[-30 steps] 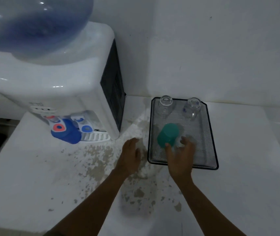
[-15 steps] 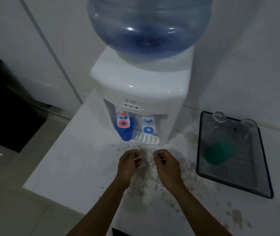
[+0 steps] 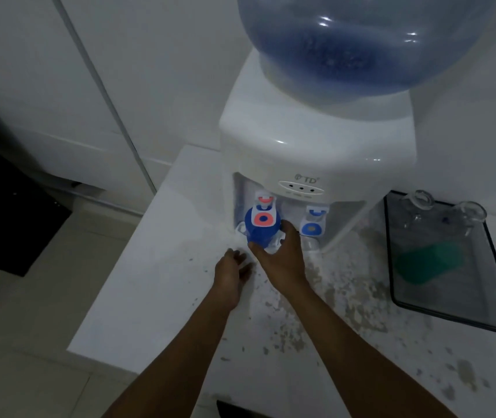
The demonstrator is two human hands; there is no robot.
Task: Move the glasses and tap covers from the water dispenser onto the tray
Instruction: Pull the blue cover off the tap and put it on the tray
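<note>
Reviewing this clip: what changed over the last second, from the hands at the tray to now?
Both hands left the tray. The right hand reached forward to the dispenser and now closes around the blue tap cover under the red tap; the left hand hovers beside it, empty. Unchanged: the green cover and two glasses lie on the tray, and the blue cover remains on its tap.

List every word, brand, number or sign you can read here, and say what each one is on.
"TD", with a small logo mark left of it: on the front panel of the water dispenser, above the three indicator lights.
Nothing else is readable: the taps carry only coloured rings, and the small marks under the lights are too blurred.
</note>
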